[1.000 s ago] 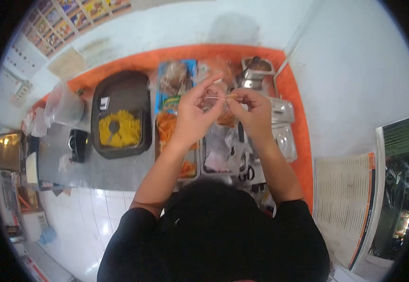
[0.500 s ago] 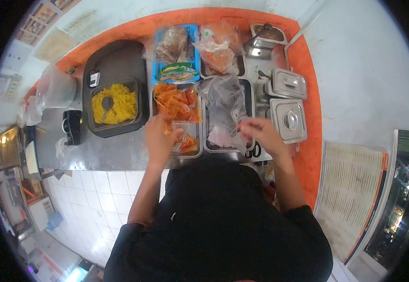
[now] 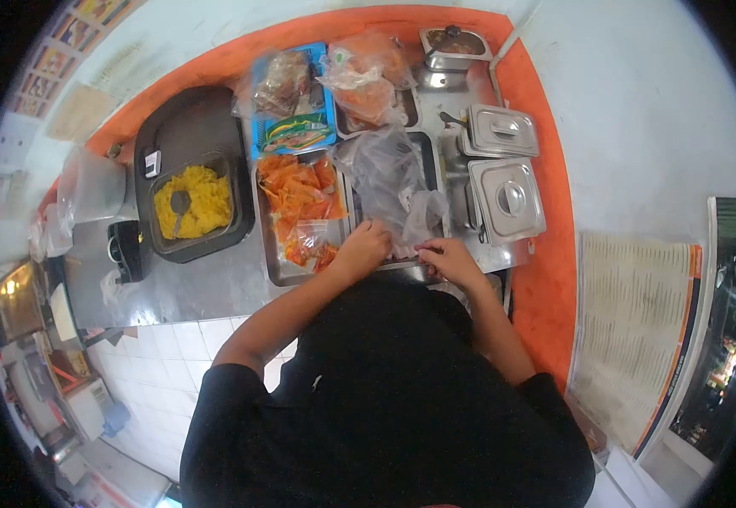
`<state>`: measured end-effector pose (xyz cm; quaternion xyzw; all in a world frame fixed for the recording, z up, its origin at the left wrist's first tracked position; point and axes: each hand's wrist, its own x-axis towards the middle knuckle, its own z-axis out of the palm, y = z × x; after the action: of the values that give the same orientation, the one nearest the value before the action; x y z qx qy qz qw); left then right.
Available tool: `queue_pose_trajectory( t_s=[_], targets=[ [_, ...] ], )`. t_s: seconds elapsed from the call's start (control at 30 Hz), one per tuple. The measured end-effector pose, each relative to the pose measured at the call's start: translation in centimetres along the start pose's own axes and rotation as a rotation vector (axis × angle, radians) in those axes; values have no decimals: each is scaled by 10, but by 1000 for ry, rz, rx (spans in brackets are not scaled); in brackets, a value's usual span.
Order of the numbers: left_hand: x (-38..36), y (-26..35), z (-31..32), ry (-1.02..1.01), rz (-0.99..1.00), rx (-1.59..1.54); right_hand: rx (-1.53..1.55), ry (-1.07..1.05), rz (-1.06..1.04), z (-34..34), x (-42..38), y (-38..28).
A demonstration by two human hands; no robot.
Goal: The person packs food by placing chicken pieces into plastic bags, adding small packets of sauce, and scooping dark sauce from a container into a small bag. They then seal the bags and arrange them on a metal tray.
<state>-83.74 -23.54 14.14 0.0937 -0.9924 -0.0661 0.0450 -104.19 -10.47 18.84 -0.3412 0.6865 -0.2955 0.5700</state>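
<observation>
— Steel counter (image 3: pixel 207 292) against an orange-edged wall, crowded with food trays. Where are the hands?

— Both are at the near edge of the middle tray (image 3: pixel 435 161). Left hand (image 3: pixel 363 247) is curled with fingers bent down into the heap of clear plastic bags (image 3: pixel 393 182) lying in that tray. Right hand (image 3: pixel 446 254) is just beside it, fingers pinched at the bags' near edge. Whether either has a firm hold of a single bag, I cannot tell.

— What could go wrong?

— I'd judge thin bags cling together, so one pull may lift several, or drag the heap over the rim. The tray of orange pieces (image 3: pixel 300 190) is right beside the left wrist; a sideways tug might knock the small filled bag (image 3: pixel 304 241) there.

— Anything else close?

— Two lidded steel pots (image 3: pixel 503 165) to the right, a dish of yellow food (image 3: pixel 190 203) with a spoon to the left.

— Any writing?

— A printed sheet (image 3: pixel 630 330) at the right and posters (image 3: pixel 55 68) upper left carry text, too small and blurred to read. The blue packet (image 3: pixel 296 131) shows a label, also illegible.
</observation>
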Motion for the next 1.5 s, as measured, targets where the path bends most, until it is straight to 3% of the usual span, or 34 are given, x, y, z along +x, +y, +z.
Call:
queue_pose_trajectory(
  t_s=[0.17,0.3,0.4,0.5,0.7,0.77,0.87,0.97,1.07,1.17,1.27,1.37,1.5],
  targets=[
    [2,-11,3,74,-6,-245,-69,-65,50,-7,-10,-7],
    [1,-24,-4,-27,-33,-320,-36,-134,116,-5,-14,-13],
    [3,-29,-19,29,-54,-362,-202,-85,-201,11,-4,8],
    [6,-29,-31,112,-51,-388,-290,294,-359,40,10,19],
    [9,-29,-69,264,-41,-405,-138,456,-169,52,-7,-36],
    [10,-31,-77,305,-9,-445,-89,450,-311,54,4,-39],
    [16,-32,-88,365,-122,-582,-82,406,-367,47,22,-39],
    [18,-30,-90,340,-407,-795,16,397,-329,44,33,-41],
    [8,-37,-78,186,-556,-996,35,416,-318,42,40,-39],
    [5,-35,-78,160,-681,-1113,43,376,-262,39,38,-47],
    [1,-36,-66,251,-700,-1024,30,334,-220,38,40,-45],
    [1,-44,-62,533,-482,-603,-43,355,-213,38,45,-37],
    [-3,-40,-87,436,-726,-825,-210,398,-243,36,56,-23]
  ],
)
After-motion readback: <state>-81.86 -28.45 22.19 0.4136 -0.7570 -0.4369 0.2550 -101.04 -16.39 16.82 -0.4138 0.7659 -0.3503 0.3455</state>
